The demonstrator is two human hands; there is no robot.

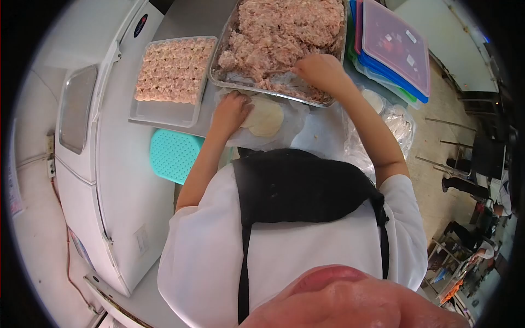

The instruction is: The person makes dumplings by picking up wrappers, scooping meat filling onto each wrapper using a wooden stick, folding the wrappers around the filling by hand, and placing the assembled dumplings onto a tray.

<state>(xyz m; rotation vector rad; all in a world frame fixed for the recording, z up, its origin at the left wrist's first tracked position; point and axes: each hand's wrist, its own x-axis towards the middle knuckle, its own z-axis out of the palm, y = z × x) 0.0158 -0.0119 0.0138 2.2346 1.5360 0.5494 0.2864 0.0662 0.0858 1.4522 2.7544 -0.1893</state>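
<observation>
My right hand [321, 72] reaches into a large metal tray [217, 76] of minced meat [284, 33]. Its fingers are curled together at the surface of the meat; what they grip is hidden. In front of the tray, my left hand [232, 111] is closed, fingers bent inward, beside a pile of thin round dough wrappers [265, 117]. Whatever it holds is out of sight under the fingers. The wrappers lie on a sheet of clear plastic [292, 123]. To the left, a clear plastic tray [164, 113] bears tight rows of filled dumplings [175, 68].
Coloured plastic lids [396, 46] are stacked right of the meat tray. Plastic-wrapped pale rounds [396, 123] sit near my right forearm. A turquoise perforated basket [172, 156] is below the table's left edge. A white freezer [123, 164] stands left; people are far right.
</observation>
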